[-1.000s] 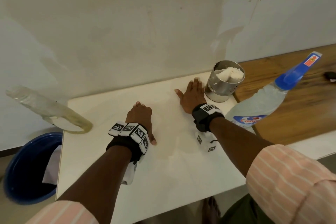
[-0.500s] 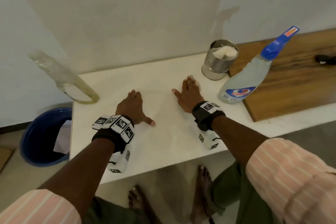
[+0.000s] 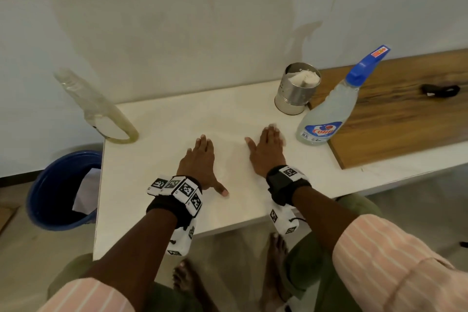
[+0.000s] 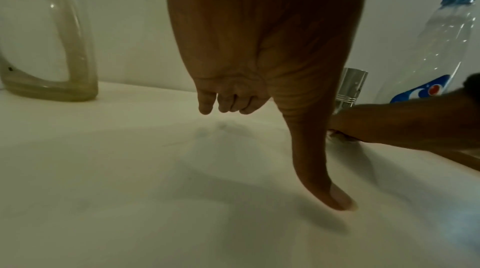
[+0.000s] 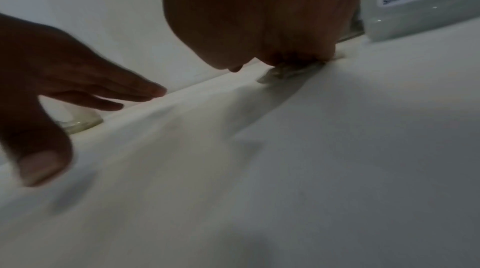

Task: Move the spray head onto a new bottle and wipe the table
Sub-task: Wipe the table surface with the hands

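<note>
A clear spray bottle (image 3: pixel 329 111) with a blue spray head (image 3: pixel 364 66) stands at the table's right. An empty clear bottle (image 3: pixel 101 109) with no head stands at the back left corner. My right hand (image 3: pixel 266 149) lies flat on the white table (image 3: pixel 157 185), left of the spray bottle, and presses a crumpled white tissue (image 5: pixel 288 72) under its straight fingers. A bit of the tissue (image 3: pixel 280 135) shows beside the fingers. My left hand (image 3: pixel 206 162) rests flat on the table with the thumb spread and holds nothing.
A steel cup (image 3: pixel 296 94) stuffed with tissues stands behind the spray bottle. A wooden board (image 3: pixel 405 121) with a small black object (image 3: pixel 440 90) lies to the right. A blue bin (image 3: pixel 55 190) stands on the floor at the left. A wall runs behind the table.
My right hand has slid with the tissue from beside the steel cup toward the near edge. The left hand's fingers have flattened on the table. My head has pulled back.
</note>
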`<state>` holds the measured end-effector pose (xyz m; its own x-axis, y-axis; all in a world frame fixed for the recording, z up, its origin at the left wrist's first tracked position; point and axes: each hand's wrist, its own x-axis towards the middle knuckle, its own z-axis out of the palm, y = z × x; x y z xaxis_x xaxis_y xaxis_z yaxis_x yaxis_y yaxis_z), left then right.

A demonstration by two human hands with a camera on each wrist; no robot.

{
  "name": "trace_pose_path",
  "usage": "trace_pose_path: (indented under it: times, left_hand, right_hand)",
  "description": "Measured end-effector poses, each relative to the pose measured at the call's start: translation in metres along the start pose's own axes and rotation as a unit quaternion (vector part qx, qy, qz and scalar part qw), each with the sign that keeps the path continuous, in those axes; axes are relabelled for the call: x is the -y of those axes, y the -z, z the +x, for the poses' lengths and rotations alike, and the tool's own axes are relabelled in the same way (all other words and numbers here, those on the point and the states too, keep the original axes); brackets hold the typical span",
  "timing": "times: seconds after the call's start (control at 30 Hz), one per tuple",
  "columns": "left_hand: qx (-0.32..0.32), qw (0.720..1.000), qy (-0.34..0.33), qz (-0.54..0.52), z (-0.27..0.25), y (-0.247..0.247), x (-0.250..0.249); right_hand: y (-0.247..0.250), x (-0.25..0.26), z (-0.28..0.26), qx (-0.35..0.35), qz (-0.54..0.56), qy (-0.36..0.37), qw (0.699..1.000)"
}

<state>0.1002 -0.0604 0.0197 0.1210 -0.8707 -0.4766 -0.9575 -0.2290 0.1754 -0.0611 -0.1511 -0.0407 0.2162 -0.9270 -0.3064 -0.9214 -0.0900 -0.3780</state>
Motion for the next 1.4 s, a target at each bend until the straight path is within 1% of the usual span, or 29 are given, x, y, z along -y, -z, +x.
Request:
trace_pose_path:
  times: [0.03, 0.1, 0.13, 0.17, 0.2, 0.23, 0.3, 0.33, 0.4, 0.53, 0.6, 0.67, 0.7, 0.73, 0.77, 0.8, 0.83, 0.87, 0.9, 0.93, 0.97, 1.0, 1.07, 1.13, 1.2, 1.23, 1.27, 1.37, 1.4]
  left_hand:
    - [0.003, 1.000, -0.002, 0.002, 0.002, -0.002, -0.004]
    - [0.015, 1.000, 0.000, 0.002, 0.006, -0.006, -0.010]
    - [0.019, 1.000, 0.004, 0.004, 0.007, -0.008, -0.011]
    - [0.020, 1.000, 0.006, 0.010, 0.008, -0.008, -0.012]
    - [0.019, 1.000, 0.007, 0.019, 0.009, -0.007, -0.012]
    - [0.019, 0.999, 0.006, 0.028, 0.008, -0.006, -0.013]
    - [0.013, 0.999, 0.005, 0.040, 0.008, -0.003, -0.015]
    - [0.009, 0.999, 0.002, 0.044, 0.008, -0.003, -0.016]
    - [0.009, 0.999, 0.001, 0.041, 0.006, -0.004, -0.014]
    - [0.005, 0.999, 0.027, 0.025, -0.011, -0.010, 0.006]
    - [0.005, 0.999, 0.037, 0.025, -0.024, -0.013, 0.017]
    - [0.008, 0.999, 0.037, 0.022, -0.035, -0.015, 0.019]
    - [0.008, 0.999, 0.034, 0.021, -0.038, -0.015, 0.017]
    - [0.009, 0.999, 0.027, 0.020, -0.040, -0.017, 0.013]
    - [0.012, 1.000, 0.019, 0.019, -0.042, -0.018, 0.008]
    - [0.017, 1.000, 0.009, 0.019, -0.042, -0.020, 0.002]
    - [0.021, 1.000, -0.001, 0.020, -0.043, -0.022, -0.005]
    - [0.022, 1.000, -0.009, 0.021, -0.044, -0.024, -0.012]
    - [0.020, 0.999, -0.014, 0.020, -0.044, -0.026, -0.018]
    - [0.017, 1.000, -0.017, 0.019, -0.044, -0.029, -0.023]
    - [0.014, 1.000, -0.018, 0.018, -0.045, -0.031, -0.028]
    - [0.008, 1.000, -0.017, 0.020, -0.045, -0.033, -0.031]
    - [-0.003, 1.000, -0.010, 0.022, -0.045, -0.039, -0.035]
    - [-0.009, 1.000, 0.001, 0.011, -0.045, -0.043, -0.035]
    - [-0.010, 1.000, 0.003, 0.008, -0.045, -0.044, -0.036]
    - [-0.007, 1.000, -0.002, 0.015, -0.045, -0.044, -0.037]
    - [-0.005, 1.000, -0.009, 0.023, -0.045, -0.044, -0.040]
    - [0.007, 0.999, -0.031, 0.021, -0.043, -0.045, -0.054]
    - [0.009, 0.999, -0.037, 0.014, -0.041, -0.046, -0.060]
  right_hand:
    - [0.001, 0.007, -0.001, 0.016, -0.002, 0.016, 1.000]
    - [-0.004, 0.025, 0.001, 0.064, -0.033, 0.132, 0.989]
    - [-0.005, 0.029, 0.004, 0.093, -0.060, 0.194, 0.975]
    - [-0.002, 0.030, 0.012, 0.108, -0.078, 0.232, 0.964]
    - [0.004, 0.026, 0.023, 0.099, -0.085, 0.236, 0.963]
    - [0.010, 0.019, 0.033, 0.074, -0.081, 0.206, 0.972]
    - [0.021, 0.003, 0.044, 0.027, -0.071, 0.098, 0.992]
    - [0.021, -0.001, 0.043, 0.023, -0.070, 0.060, 0.995]
    - [0.013, 0.004, 0.029, 0.035, -0.073, 0.051, 0.995]
    - [-0.018, 0.034, -0.017, 0.073, -0.078, 0.157, 0.982]
    - [-0.035, 0.042, -0.046, 0.099, -0.110, 0.236, 0.960]
    - [-0.045, 0.037, -0.070, 0.107, -0.174, 0.320, 0.925]
    - [-0.044, 0.029, -0.077, 0.101, -0.200, 0.346, 0.911]
    - [-0.041, 0.018, -0.078, 0.086, -0.211, 0.351, 0.908]
    - [-0.035, 0.003, -0.076, 0.066, -0.204, 0.328, 0.920]
    - [-0.028, -0.012, -0.073, 0.040, -0.177, 0.274, 0.945]
    - [-0.020, -0.028, -0.071, 0.008, -0.140, 0.191, 0.972]
    - [-0.013, -0.043, -0.071, -0.029, -0.104, 0.098, 0.989]
    - [-0.007, -0.053, -0.074, -0.057, -0.077, 0.019, 0.995]
    - [-0.006, -0.057, -0.079, -0.073, -0.059, -0.028, 0.995]
    - [-0.009, -0.054, -0.086, -0.077, -0.046, -0.041, 0.995]
    - [-0.015, -0.048, -0.093, -0.075, -0.030, -0.026, 0.996]
    - [-0.028, -0.026, -0.103, -0.035, -0.004, 0.066, 0.997]
    - [-0.040, -0.009, -0.103, 0.024, -0.069, 0.182, 0.981]
    - [-0.035, -0.008, -0.085, 0.042, -0.138, 0.240, 0.960]
    - [-0.028, -0.014, -0.073, 0.037, -0.144, 0.238, 0.960]
    - [-0.019, -0.022, -0.061, 0.022, -0.131, 0.215, 0.968]
    - [0.003, -0.050, -0.044, -0.026, -0.070, 0.074, 0.994]
    - [0.005, -0.054, -0.047, -0.027, -0.062, 0.057, 0.996]
